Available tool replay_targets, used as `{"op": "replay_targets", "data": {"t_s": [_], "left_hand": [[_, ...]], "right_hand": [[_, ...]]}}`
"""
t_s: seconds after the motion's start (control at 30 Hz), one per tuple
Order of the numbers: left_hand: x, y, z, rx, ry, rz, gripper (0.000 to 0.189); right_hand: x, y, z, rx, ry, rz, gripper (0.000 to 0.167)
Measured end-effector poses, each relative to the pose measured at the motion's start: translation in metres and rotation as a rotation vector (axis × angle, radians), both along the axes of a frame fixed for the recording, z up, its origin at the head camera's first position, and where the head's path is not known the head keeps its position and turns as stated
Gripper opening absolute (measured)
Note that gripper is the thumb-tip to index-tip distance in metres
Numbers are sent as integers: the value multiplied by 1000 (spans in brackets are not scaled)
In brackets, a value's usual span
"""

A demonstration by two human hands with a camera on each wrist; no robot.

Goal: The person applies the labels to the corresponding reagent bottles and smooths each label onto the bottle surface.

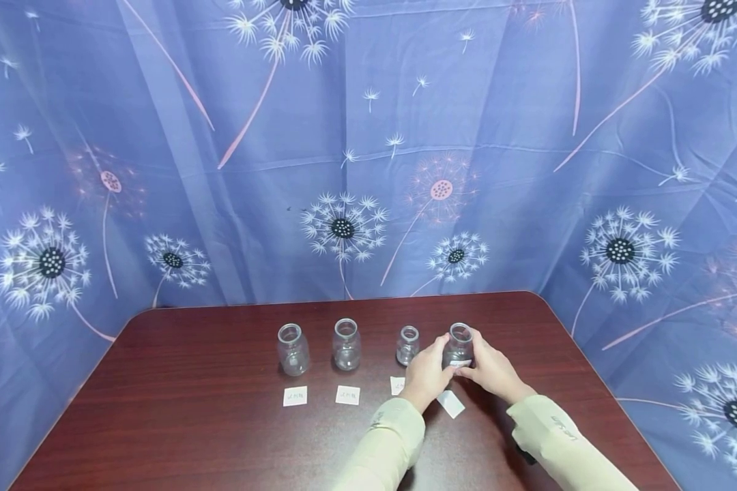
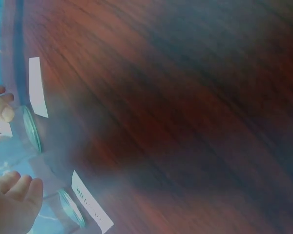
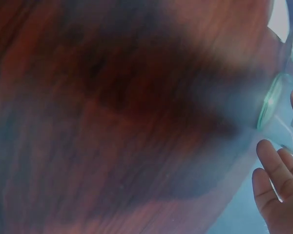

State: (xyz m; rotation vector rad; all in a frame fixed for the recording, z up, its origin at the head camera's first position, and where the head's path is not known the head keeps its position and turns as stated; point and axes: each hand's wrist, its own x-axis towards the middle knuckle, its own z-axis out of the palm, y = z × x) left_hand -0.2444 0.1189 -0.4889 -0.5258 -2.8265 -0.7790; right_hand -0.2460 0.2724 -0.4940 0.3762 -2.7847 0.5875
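Both hands are at the rightmost glass jar, which stands upright with a white label low on its near side. My left hand holds the jar's left side, fingers along the glass and thumb at the label. From the right, my right hand holds the same jar, its thumb also in front by the label. In the left wrist view the thumbs meet at the label; in the right wrist view, fingers lie along the glass. A tilted white paper slip lies just in front.
A smaller jar stands left of the hands, with a paper slip partly covered by the left hand. Farther left, two bigger jars each have a written slip in front. A blue curtain hangs behind the brown table.
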Motion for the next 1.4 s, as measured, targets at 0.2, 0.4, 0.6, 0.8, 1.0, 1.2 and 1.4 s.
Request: {"op": "replay_targets", "data": {"t_s": [0.2,0.4,0.6,0.8,1.0,1.2,1.4], "left_hand": [[2,6,-3,-20,13,60,58],[3,9,-5,-45,11,113,58],[4,13,-7,-112,47,138,61],[4,18,-11,-165,156,177,59],[2,18,-11,-192,220,164,45],[0,12,-10,-186,203,120,44],[-3,3,-7,-103,131,44,52]], "right_hand": [[1,0,-1,28,29,8,84],[3,3,2,57,42,26,79],[3,6,6,71,33,34,76],[4,7,7,72,22,34,76],[5,7,7,70,21,18,76],[5,7,8,67,2,17,75],[5,13,8,10,4,44,69]]}}
